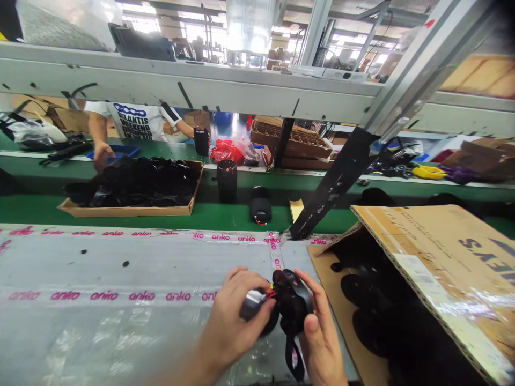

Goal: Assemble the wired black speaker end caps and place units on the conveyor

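In the head view, my right hand is wrapped round the side of a black rounded part, from which a black strap loop hangs. My left hand is closed in a pinch on thin red wires beside that part. A small yellow bit shows at the wires' end. Under my left fingers is a dark, shiny rounded body, mostly hidden, and I cannot tell whether it is joined to the black part. Both hands are above the taped worktop.
An open cardboard box with black round parts stands at right. Beyond the worktop, a green belt carries a shallow carton of black parts and two black cylinders. A slanted black-wrapped post rises ahead. A co-worker is opposite.
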A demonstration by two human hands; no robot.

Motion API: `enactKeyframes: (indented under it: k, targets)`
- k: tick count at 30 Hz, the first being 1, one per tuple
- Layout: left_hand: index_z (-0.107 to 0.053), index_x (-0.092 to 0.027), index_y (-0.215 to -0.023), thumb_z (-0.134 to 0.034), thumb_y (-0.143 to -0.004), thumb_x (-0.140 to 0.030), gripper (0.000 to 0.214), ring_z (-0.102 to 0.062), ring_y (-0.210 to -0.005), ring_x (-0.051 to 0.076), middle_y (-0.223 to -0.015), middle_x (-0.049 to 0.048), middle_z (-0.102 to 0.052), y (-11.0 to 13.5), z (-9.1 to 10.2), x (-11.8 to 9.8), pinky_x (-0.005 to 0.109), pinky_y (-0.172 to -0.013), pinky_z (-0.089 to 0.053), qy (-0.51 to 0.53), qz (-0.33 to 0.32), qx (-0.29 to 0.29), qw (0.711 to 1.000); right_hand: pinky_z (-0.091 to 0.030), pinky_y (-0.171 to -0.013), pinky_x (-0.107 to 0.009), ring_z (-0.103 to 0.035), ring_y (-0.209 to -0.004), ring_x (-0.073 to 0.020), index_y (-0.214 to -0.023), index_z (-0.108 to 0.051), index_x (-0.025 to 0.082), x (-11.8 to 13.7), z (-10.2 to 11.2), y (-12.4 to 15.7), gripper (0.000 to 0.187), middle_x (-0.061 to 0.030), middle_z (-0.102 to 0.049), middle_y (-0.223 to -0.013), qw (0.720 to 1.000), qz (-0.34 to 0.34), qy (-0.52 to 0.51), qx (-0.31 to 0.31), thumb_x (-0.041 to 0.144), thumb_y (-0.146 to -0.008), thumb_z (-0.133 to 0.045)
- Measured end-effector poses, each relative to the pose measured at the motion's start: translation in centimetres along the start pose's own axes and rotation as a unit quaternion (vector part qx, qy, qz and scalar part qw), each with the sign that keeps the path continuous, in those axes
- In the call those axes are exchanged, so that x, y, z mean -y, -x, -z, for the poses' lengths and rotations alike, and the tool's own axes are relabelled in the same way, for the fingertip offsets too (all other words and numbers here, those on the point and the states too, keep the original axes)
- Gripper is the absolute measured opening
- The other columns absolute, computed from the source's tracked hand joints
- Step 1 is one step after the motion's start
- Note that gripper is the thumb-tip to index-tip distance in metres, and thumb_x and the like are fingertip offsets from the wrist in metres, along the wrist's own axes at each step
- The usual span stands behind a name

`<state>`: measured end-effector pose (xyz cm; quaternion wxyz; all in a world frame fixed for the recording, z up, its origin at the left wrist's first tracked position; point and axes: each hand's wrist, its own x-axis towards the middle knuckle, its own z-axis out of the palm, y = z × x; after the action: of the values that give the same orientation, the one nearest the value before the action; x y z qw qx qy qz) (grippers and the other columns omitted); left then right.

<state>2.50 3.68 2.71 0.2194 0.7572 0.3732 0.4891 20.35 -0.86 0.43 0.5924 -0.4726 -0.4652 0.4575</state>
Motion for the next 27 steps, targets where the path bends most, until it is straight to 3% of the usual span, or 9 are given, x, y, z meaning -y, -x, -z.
enactKeyframes:
  k: [2,7,12,17,22,27]
  targets:
    - [-0.062,-0.026,-0.116,-0.072,-0.096,-0.011,0.027,-0.076,-0.094,0.02,-0.102,-0.0005,-0.079,0.2,-0.1,-0.1,0.047,-0.112,-0.042,-0.03,0.025,-0.006,0.999,-0.051,-0.12,-0.049,-0.059,-0.146,-0.0358,-0.151,-0.057,0.029,0.2,-0.3,0.1,0.068,-0.0118,-0.064,-0.156,1.0,-0.009,-0.006,-0.021,0.073,-0.1,-0.059]
    - [-0.063,-0.026,-0.121,-0.074,-0.096,-0.011,0.031,-0.075,-0.109,0.026,-0.111,0.003,-0.082,0.2,0.2,-0.3,0.048,-0.109,-0.035,-0.098,0.018,0.004,0.995,-0.047,-0.123,-0.052,-0.058,-0.148,-0.037,-0.151,-0.056,0.03,0.0,-0.8,0.3,0.071,-0.0119,-0.061,-0.158,0.998,-0.038,-0.041,-0.032,0.077,-0.098,-0.058]
    - [-0.067,-0.027,-0.108,-0.072,-0.093,-0.006,0.026,-0.075,-0.1,0.022,-0.099,-0.0023,-0.081,0.1,-0.2,-0.2,0.042,-0.102,-0.041,-0.026,0.038,-0.016,0.999,-0.043,-0.125,-0.057,-0.053,-0.152,-0.038,-0.154,-0.051,0.029,-1.5,-0.8,0.8,0.073,-0.0139,-0.057,-0.161,0.998,-0.029,-0.037,-0.044,0.077,-0.099,-0.055]
    - [-0.064,-0.025,-0.11,-0.067,-0.091,-0.008,0.026,-0.072,-0.101,0.024,-0.102,0.0022,-0.076,0.4,-0.9,-0.2,0.044,-0.102,-0.046,-0.04,0.031,-0.061,0.997,-0.048,-0.121,-0.057,-0.052,-0.152,-0.0394,-0.152,-0.053,0.027,-2.5,-0.6,1.2,0.074,-0.0155,-0.059,-0.159,0.998,0.003,-0.017,-0.057,0.077,-0.098,-0.057]
    - [-0.068,-0.024,-0.109,-0.07,-0.09,-0.015,0.021,-0.065,-0.117,0.033,-0.121,0.0109,-0.07,0.0,-0.1,-0.6,0.054,-0.105,-0.046,-0.117,0.062,0.004,0.991,-0.047,-0.121,-0.059,-0.054,-0.15,-0.0408,-0.151,-0.055,0.029,-2.2,-0.6,1.3,0.076,-0.0153,-0.061,-0.156,0.998,-0.012,-0.031,-0.058,0.079,-0.094,-0.061]
    - [-0.068,-0.027,-0.111,-0.064,-0.096,-0.01,0.023,-0.069,-0.116,0.028,-0.117,0.0063,-0.075,0.2,0.0,-0.8,0.052,-0.112,-0.04,-0.074,0.057,0.011,0.996,-0.044,-0.123,-0.061,-0.055,-0.149,-0.0409,-0.151,-0.054,0.031,-2.0,-0.7,1.5,0.072,-0.0141,-0.061,-0.156,0.997,-0.016,-0.048,-0.054,0.076,-0.096,-0.063]
